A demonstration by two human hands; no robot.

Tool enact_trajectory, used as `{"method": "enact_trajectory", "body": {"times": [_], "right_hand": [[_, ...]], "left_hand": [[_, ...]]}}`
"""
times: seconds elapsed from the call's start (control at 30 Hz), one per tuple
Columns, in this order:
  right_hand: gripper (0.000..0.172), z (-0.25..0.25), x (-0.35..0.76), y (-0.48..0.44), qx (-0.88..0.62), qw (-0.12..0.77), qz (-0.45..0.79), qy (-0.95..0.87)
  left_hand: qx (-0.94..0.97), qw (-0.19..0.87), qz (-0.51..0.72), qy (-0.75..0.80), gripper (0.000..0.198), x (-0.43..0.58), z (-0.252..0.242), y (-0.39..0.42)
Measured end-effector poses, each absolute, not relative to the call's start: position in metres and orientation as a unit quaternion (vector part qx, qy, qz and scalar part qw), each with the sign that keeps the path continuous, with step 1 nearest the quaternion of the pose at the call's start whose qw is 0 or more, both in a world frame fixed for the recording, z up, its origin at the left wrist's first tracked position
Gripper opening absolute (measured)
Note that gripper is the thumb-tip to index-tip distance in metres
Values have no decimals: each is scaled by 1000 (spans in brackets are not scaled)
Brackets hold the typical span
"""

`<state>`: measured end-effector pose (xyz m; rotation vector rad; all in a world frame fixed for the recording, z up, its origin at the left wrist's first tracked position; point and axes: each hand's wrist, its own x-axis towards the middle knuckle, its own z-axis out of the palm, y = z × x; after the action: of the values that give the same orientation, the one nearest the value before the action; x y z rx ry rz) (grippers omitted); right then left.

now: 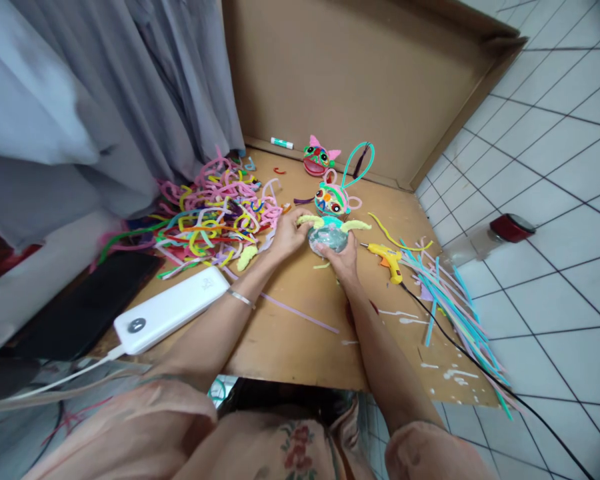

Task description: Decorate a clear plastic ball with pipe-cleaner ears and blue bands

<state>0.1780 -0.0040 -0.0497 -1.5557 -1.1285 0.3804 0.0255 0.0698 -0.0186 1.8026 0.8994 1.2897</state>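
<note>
A pipe-cleaner figure (331, 213) stands on the brown board (290, 333), with a colourful round head, teal loop ears, yellow fuzzy arms and a pale teal ball body. My left hand (289, 235) grips the figure's left yellow arm and side. My right hand (341, 257) is closed round the lower front of the ball body. A second, pink-eared pipe-cleaner head (318, 158) lies further back near the cardboard wall.
A tangled pile of coloured pipe cleaners (211, 215) lies left of the hands. A yellow glue gun (389, 258) with a black cord and straight pipe cleaners (450, 300) lie right. A white power bank (173, 310), black phone (93, 300), glue stick (282, 143) and red-lidded jar (500, 233) are about.
</note>
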Motion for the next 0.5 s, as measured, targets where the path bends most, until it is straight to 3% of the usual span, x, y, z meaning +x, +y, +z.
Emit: {"method": "enact_trajectory", "body": {"times": [0.5], "right_hand": [[86, -51, 179, -4, -674, 541, 146, -481]], "left_hand": [[713, 357, 496, 344, 19, 24, -15, 66]]}}
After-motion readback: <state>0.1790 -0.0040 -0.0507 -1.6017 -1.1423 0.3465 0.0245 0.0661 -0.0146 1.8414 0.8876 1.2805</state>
